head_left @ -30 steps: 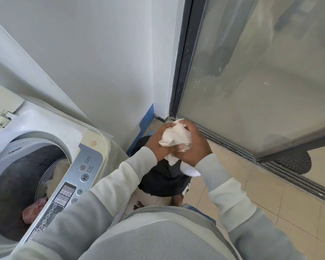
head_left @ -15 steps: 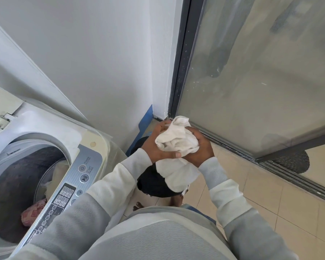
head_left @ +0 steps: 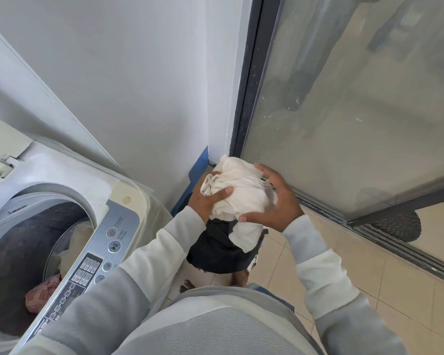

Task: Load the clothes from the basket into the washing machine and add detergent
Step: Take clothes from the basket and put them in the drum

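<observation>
A bunched white garment [head_left: 237,193] is held between both hands above the floor, right of the washing machine [head_left: 62,190]. My left hand [head_left: 207,202] grips its left side, thumb over the cloth. My right hand [head_left: 277,198] cups its right side with fingers curled round it. Dark clothes [head_left: 215,249] lie below, covering the basket; a blue edge [head_left: 198,170] shows by the wall. The machine's drum [head_left: 28,257] is open, with a pink patterned item [head_left: 40,295] inside.
The machine's grey control panel [head_left: 98,254] faces me at lower left. A white wall corner stands behind the hands. A sliding glass door [head_left: 349,106] with a floor track [head_left: 395,247] runs along the right. Beige floor tiles [head_left: 356,272] lie below.
Both hands have lifted the white garment higher and gathered more of it; the bundle is larger and my right hand has spread wider over it.
</observation>
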